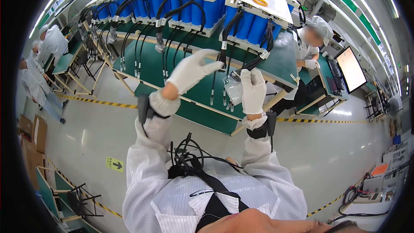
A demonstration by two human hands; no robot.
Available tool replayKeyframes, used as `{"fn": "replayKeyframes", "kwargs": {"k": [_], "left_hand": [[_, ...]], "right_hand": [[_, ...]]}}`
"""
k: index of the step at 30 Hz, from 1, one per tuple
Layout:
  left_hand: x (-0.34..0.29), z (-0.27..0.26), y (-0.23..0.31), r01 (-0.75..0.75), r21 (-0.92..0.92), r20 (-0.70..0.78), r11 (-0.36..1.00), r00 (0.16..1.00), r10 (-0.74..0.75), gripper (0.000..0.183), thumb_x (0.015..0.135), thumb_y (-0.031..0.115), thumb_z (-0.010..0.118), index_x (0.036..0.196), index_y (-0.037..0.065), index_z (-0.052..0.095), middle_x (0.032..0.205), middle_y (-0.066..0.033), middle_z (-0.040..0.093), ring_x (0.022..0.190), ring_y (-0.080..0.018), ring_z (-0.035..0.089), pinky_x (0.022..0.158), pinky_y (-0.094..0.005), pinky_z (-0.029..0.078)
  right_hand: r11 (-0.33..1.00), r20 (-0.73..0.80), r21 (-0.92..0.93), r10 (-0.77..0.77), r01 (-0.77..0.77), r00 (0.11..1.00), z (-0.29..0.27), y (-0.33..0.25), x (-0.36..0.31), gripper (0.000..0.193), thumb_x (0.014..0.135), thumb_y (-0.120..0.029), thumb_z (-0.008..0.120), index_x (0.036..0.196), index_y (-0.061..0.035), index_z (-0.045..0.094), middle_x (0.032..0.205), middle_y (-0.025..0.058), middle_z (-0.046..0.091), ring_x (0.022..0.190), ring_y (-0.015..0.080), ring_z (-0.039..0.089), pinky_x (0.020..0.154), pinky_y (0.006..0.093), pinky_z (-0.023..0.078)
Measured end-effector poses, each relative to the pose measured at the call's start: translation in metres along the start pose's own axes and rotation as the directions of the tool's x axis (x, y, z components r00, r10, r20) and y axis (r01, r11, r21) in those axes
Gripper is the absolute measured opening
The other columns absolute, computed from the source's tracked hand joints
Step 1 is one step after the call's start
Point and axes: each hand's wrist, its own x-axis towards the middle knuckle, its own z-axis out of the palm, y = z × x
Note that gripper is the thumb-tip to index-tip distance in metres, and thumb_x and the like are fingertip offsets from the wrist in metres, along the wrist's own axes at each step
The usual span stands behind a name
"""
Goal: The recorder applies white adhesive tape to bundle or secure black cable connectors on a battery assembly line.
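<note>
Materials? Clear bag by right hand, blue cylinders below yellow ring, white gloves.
Clear crumpled bag: likely glossy plastic film; see-through, glinting creases.
Blue cylinders: smooth, satin, perhaps plastic-sleeved; even colour, cores hidden.
White gloves: probably matte fabric; soft folds, no shine.

Monitor (pixel 351 70) — cardboard box (pixel 39 134) — fan (pixel 320 8)
</note>
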Motion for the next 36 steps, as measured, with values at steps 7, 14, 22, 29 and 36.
{"fn": "replayKeyframes", "kwargs": {"k": [7,14,22,29,36], "left_hand": [[0.011,-0.004,0.024,0.050,-0.269,0.195,0.962,0.981,0.004,0.023,0.089,0.023,0.062,0.078,0.004,0.056,0.062,0.0031,0.042,0.053,-0.0057,0.039,0.048,-0.0223,0.031],[0.013,-0.008,0.013,-0.382,0.001,0.059,0.924,0.923,0.381,0.026,0.085,0.025,0.064,0.082,0.001,0.055,0.072,-0.0160,0.051,0.064,-0.0322,0.051,0.061,-0.0370,0.044],[0.016,-0.011,0.014,-0.625,0.078,0.114,0.777,0.780,0.616,0.030,0.084,0.034,0.060,0.085,0.004,0.060,0.080,-0.0183,0.059,0.080,-0.0390,0.058,0.069,-0.0431,0.047],[-0.028,-0.031,0.027,-0.447,0.610,-0.073,0.654,0.790,0.608,0.028,0.084,0.020,0.055,0.110,0.012,0.052,0.069,-0.0084,0.055,0.067,-0.0279,0.060,0.052,-0.0364,0.047],[-0.077,-0.026,0.011,-0.611,0.595,0.046,0.522,0.674,0.737,0.060,0.067,0.007,0.063,0.123,0.009,0.042,0.116,-0.0206,0.046,0.098,-0.0365,0.055,0.080,-0.0404,0.048]], "right_hand": [[0.970,-0.029,-0.241,0.014,-0.021,0.999,-0.006,0.002,0.003,0.019,0.088,-0.018,0.062,0.087,0.0014,0.060,0.071,0.0051,0.061,0.064,0.0077,0.049,0.059,0.0243,0.043],[0.945,0.125,-0.300,-0.094,0.128,0.988,0.028,-0.015,-0.003,0.018,0.092,-0.013,0.054,0.095,0.0024,0.063,0.084,0.0080,0.064,0.075,0.0138,0.057,0.070,0.0274,0.046],[0.809,0.172,-0.585,0.050,0.061,0.984,0.032,-0.065,-0.008,0.030,0.089,-0.025,0.059,0.089,0.0044,0.062,0.072,0.0068,0.060,0.066,0.0144,0.049,0.062,0.0317,0.043],[0.828,0.246,-0.554,0.067,0.083,0.967,0.047,-0.066,-0.003,0.038,0.091,-0.031,0.057,0.093,0.0068,0.063,0.078,0.0097,0.063,0.067,0.0154,0.050,0.063,0.0306,0.041],[0.965,0.209,-0.253,-0.010,0.064,0.978,0.053,-0.045,-0.003,0.028,0.089,-0.023,0.061,0.089,0.0056,0.062,0.080,0.0078,0.061,0.070,0.0129,0.052,0.062,0.0281,0.044]]}}
